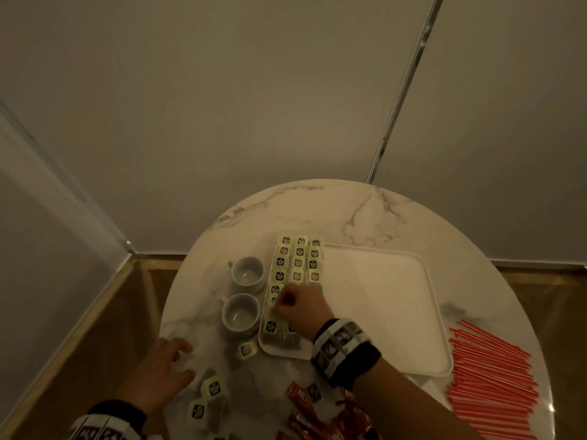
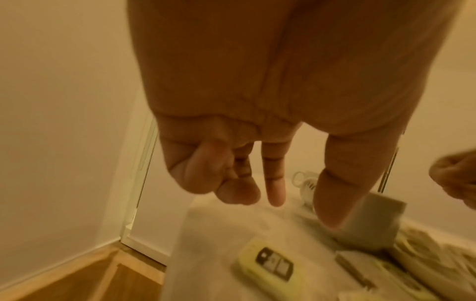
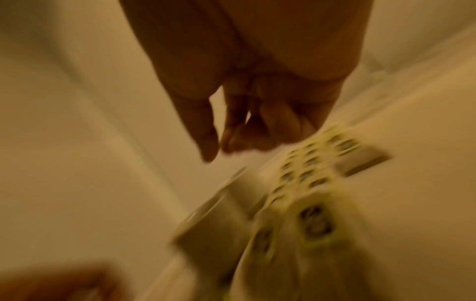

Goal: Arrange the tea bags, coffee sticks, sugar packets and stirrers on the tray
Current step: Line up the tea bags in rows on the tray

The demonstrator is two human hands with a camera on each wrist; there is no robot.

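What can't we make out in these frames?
- Right hand, head view: its curled fingers hide whether it holds a tea bag.
- Right wrist view: motion blur smears the tea bag rows.
- Coffee sticks, head view: partly hidden by the right forearm and cut by the bottom edge.
- Tea bag labels: too small.

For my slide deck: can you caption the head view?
Right hand lays tea bags in rows on the white tray; stirrers and coffee sticks wait on the table.

"NES…" partly legible on red coffee sticks (image 1: 298, 396).
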